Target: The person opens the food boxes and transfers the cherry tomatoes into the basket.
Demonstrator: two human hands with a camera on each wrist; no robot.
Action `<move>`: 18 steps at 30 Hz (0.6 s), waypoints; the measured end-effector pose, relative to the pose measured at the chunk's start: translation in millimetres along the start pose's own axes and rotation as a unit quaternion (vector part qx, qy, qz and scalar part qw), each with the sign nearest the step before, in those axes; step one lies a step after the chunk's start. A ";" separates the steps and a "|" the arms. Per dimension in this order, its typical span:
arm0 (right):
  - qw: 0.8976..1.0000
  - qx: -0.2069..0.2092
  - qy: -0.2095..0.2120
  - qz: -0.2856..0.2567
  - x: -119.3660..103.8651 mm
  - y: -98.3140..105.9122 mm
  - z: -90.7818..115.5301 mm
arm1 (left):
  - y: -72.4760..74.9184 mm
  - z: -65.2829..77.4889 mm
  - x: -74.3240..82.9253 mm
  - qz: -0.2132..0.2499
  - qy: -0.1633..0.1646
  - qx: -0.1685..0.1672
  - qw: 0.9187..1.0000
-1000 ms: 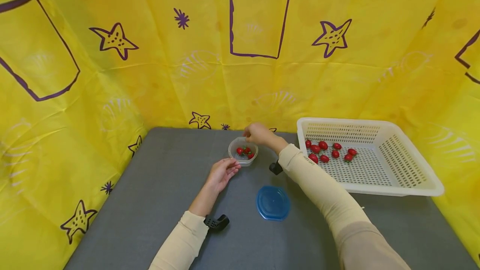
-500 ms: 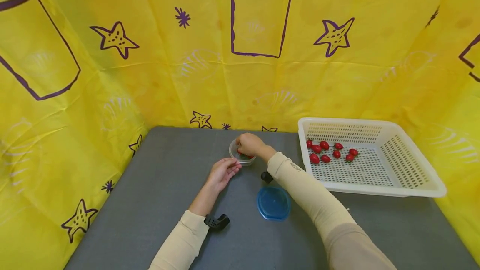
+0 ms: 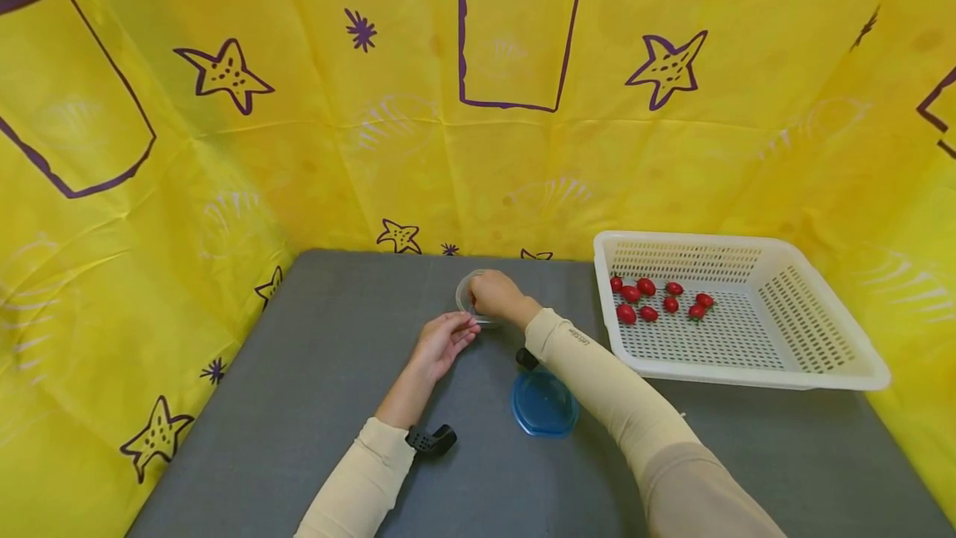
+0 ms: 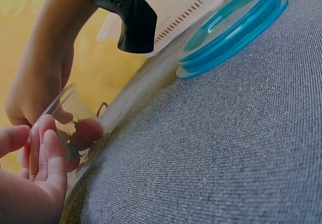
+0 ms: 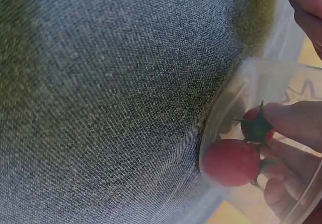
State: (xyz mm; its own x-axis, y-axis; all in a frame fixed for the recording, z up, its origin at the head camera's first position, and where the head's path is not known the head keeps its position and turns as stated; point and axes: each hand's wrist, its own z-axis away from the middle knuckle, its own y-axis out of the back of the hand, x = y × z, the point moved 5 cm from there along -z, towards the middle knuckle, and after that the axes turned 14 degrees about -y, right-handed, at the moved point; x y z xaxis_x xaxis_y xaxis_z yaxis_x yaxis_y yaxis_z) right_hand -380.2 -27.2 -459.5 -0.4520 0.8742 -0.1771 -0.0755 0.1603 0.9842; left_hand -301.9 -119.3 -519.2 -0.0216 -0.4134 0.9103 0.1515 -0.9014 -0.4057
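Note:
My left hand (image 3: 441,344) pinches the near rim of a small clear plastic container (image 3: 462,295); its fingers lie along the outer wall in the left wrist view. From above, my right hand (image 3: 499,295) reaches into the container. In the right wrist view, its thumb and fingers close on a cherry tomato (image 5: 248,122) with a green stem top. Another cherry tomato (image 5: 231,162) lies beside it against the container's bottom. Red tomatoes also show through the wall in the left wrist view. From the head, the right hand hides most of the inside.
A blue round lid (image 3: 545,405) lies on the grey table (image 3: 284,405), nearer the body than the container. At the right stands a white perforated basket (image 3: 747,375) with several cherry tomatoes (image 3: 670,305) toward its left side. Yellow patterned cloth (image 3: 329,181) hangs behind the table.
My right hand has moved from the container's far rim down into it, covering the tomatoes there. The left hand has stayed at the near rim.

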 end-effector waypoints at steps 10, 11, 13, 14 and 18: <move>1.000 0.010 0.001 0.012 -1.9 -1.6 -0.6 | 0.8 -1.8 -0.6 -0.008 0.003 0.004 1.000; 1.000 0.010 0.000 0.014 -2.3 -1.4 -0.6 | 0.7 -1.7 -0.5 -0.008 0.002 0.002 1.000; 1.000 0.008 0.000 0.017 -3.0 -1.0 -0.2 | 0.7 -1.4 -0.4 -0.008 -0.002 -0.002 1.000; 1.000 0.007 0.000 0.018 -3.3 -0.7 0.1 | 0.7 -1.3 -0.4 -0.007 -0.003 -0.003 1.000; 1.000 -0.001 -0.002 0.021 -3.7 -0.3 0.5 | 0.5 -1.3 -0.4 -0.005 -0.006 -0.006 1.000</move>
State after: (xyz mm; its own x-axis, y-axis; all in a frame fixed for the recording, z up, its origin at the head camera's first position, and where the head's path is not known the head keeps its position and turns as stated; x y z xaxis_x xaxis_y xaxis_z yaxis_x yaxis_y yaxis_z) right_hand -378.0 -30.2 -459.1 -0.4510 0.8820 -0.1366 -0.0584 0.1236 0.9906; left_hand -303.1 -119.7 -519.9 -0.0118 -0.4021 0.9155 0.1400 -0.9072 -0.3967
